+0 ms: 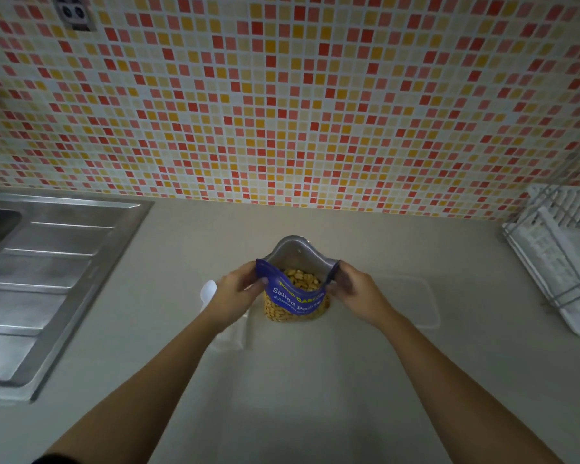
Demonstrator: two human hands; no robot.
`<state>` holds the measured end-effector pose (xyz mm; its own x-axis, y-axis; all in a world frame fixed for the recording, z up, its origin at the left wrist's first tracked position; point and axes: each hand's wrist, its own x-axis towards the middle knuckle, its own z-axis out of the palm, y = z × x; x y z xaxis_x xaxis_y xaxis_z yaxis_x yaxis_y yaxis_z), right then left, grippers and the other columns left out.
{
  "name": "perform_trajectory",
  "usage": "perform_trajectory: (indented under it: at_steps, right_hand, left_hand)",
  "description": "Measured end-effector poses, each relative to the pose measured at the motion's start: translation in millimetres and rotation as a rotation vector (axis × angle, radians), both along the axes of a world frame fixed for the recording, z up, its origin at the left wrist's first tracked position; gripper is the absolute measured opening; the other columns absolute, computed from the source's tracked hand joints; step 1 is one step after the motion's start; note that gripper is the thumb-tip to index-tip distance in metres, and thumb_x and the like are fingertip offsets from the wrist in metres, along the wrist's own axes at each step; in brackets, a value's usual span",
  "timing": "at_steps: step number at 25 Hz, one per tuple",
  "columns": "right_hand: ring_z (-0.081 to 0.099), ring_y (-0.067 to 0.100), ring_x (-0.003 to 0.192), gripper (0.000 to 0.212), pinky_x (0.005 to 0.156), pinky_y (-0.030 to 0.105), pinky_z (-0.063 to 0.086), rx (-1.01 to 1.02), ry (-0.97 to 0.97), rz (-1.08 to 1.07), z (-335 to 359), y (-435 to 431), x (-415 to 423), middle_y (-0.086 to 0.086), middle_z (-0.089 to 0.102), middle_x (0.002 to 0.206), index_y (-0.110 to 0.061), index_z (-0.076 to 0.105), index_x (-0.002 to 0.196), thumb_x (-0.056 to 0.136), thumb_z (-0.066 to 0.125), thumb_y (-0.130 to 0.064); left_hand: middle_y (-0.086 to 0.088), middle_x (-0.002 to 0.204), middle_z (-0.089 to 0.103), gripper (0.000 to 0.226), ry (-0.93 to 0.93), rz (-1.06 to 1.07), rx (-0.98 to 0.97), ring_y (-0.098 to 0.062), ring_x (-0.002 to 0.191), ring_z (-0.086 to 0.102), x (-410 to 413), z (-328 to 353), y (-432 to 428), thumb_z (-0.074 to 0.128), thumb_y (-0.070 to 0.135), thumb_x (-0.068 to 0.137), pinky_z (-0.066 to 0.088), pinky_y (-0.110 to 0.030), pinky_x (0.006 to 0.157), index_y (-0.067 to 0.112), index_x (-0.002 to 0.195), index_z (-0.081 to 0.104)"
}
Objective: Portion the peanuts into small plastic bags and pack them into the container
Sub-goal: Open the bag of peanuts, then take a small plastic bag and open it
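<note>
A blue bag of salted peanuts (297,298) stands upright in the middle of the beige counter, its mouth pulled wide so the silver lining and the peanuts (301,277) inside show. My left hand (236,289) pinches the left corner of the mouth. My right hand (352,289) pinches the right corner. A clear plastic container (412,299) lies flat on the counter just right of the bag. Small clear plastic bags (231,334) lie under my left wrist, partly hidden. A white scoop (208,291) peeks out left of my left hand.
A steel sink with drainboard (47,272) fills the left side of the counter. A white dish rack (563,259) stands at the right edge. The tiled wall (282,95) rises right behind the bag.
</note>
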<state>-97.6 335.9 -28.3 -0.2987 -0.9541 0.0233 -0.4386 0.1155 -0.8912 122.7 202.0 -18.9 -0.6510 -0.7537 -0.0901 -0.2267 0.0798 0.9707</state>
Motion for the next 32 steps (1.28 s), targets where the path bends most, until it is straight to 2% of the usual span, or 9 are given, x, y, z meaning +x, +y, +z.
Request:
perform_trajectory:
  at_steps: [3,6,12,16,20,22,25,28,32]
  right_hand:
    - [0.064,-0.008,0.081,0.035,0.079,0.013,0.047,-0.065,-0.073,-0.131,3,-10,2,-0.002,0.069,0.09,-0.028,0.062,0.089,0.082,0.063,0.006]
    - [0.064,-0.006,0.074,0.027,0.074,0.015,0.049,-0.115,-0.093,-0.211,3,-17,-1,-0.002,0.07,0.083,-0.025,0.067,0.085,0.08,0.066,0.002]
    - [0.061,-0.011,0.069,0.017,0.072,0.011,0.048,-0.156,-0.097,-0.282,-12,-32,-2,0.007,0.07,0.087,-0.01,0.07,0.092,0.08,0.067,0.001]
    - [0.061,-0.012,0.069,0.019,0.071,0.011,0.048,-0.133,-0.077,-0.269,-11,-36,-5,0.011,0.071,0.088,-0.014,0.069,0.094,0.079,0.069,-0.001]
    - [0.061,-0.013,0.08,0.026,0.077,0.007,0.046,-0.148,-0.125,-0.362,-11,-36,3,0.007,0.069,0.102,-0.011,0.066,0.105,0.08,0.069,-0.004]
    - [0.061,-0.004,0.091,0.038,0.082,0.005,0.043,-0.169,-0.19,-0.517,-23,-28,20,-0.001,0.063,0.109,-0.005,0.06,0.117,0.081,0.069,-0.007]
    - [0.057,0.011,0.092,0.034,0.084,0.02,0.043,-0.064,-0.138,-0.654,-63,-13,66,-0.002,0.063,0.103,-0.008,0.06,0.111,0.084,0.066,-0.026]
    - [0.062,0.028,0.099,0.041,0.089,0.029,0.043,0.035,0.05,-0.575,-95,1,108,0.015,0.067,0.107,-0.001,0.061,0.112,0.085,0.057,-0.031]
    - [0.064,0.028,0.1,0.033,0.09,0.018,0.038,0.023,0.22,-0.337,-103,0,131,0.015,0.068,0.108,-0.003,0.064,0.113,0.086,0.051,-0.018]
  left_hand:
    - [-0.013,0.089,0.068,0.016,-0.02,0.07,-0.055,-0.03,0.088,0.064,-20,-1,-10,0.051,0.001,0.091,0.053,-0.049,0.089,0.011,0.093,0.063]
    - [-0.019,0.091,0.066,0.014,-0.038,0.063,-0.11,-0.034,0.088,0.064,-31,2,-28,0.05,0.002,0.092,0.052,-0.053,0.088,0.005,0.097,0.063]
    - [-0.014,0.086,0.065,0.012,-0.062,0.056,-0.16,-0.029,0.082,0.062,-36,-4,-48,0.052,0.005,0.091,0.052,-0.051,0.087,0.006,0.093,0.064]
    - [-0.007,0.083,0.064,0.012,-0.082,0.014,-0.212,-0.02,0.08,0.058,-38,-4,-51,0.053,0.008,0.092,0.051,-0.045,0.081,0.007,0.093,0.064]
    - [-0.011,0.11,0.067,0.026,-0.105,0.049,-0.204,-0.021,0.099,0.062,-30,-5,-50,0.053,0.009,0.092,0.05,-0.031,0.089,0.006,0.117,0.06]
    - [-0.01,0.124,0.063,0.035,-0.126,0.14,-0.12,-0.022,0.112,0.06,-11,-16,-40,0.055,0.01,0.092,0.046,-0.034,0.1,0.008,0.127,0.055]
    - [-0.013,0.121,0.064,0.033,-0.326,0.206,-0.172,-0.023,0.11,0.062,29,-46,-23,0.055,0.01,0.092,0.042,-0.02,0.096,0.005,0.124,0.057]
    - [-0.015,0.107,0.067,0.028,-0.506,0.2,-0.298,-0.027,0.095,0.066,52,-59,-10,0.056,0.011,0.09,0.045,-0.023,0.084,0.007,0.117,0.062]
    - [-0.017,0.093,0.067,0.022,-0.594,0.177,-0.372,-0.033,0.086,0.063,63,-69,17,0.063,0.012,0.084,0.046,-0.033,0.075,0.003,0.104,0.067]
